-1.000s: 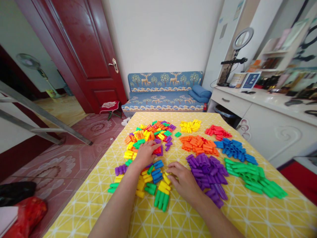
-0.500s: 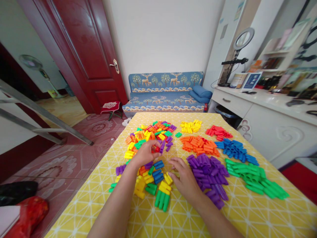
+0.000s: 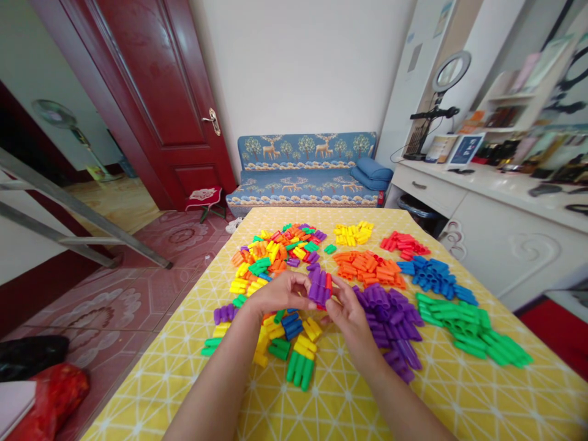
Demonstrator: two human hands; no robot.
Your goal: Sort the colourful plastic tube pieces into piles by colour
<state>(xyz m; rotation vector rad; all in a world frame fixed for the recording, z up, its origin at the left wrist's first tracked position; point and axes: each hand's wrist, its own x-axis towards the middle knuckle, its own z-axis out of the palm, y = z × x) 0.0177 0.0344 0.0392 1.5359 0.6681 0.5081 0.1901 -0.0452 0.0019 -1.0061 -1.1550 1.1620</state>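
My left hand [image 3: 281, 292] pinches purple tube-shaped building blocks [image 3: 316, 286] from the left, above the middle of the table. On their right side, my right hand [image 3: 349, 311] grips a red tube block [image 3: 328, 285] against the purple ones. Whether the red and purple pieces are joined I cannot tell, as fingers cover part of them. Below my left hand lie loose blue blocks [image 3: 293, 326], yellow blocks [image 3: 312, 329] and a green block piece [image 3: 300, 371]. A large purple pile [image 3: 390, 324] sits just right of my right hand.
Beyond my hands lies a mixed-colour pile [image 3: 269, 250]. Sorted piles stand to the right: yellow [image 3: 353, 233], orange [image 3: 368, 269], red [image 3: 405, 244], blue [image 3: 432, 277] and green [image 3: 473, 329]. A yellow patterned cloth [image 3: 344, 398] covers the table. A blue sofa [image 3: 307, 180] stands behind it.
My left hand has moved right and nearer with the purple and red blocks. My right hand, previously holding nothing, has come up and closed on them.
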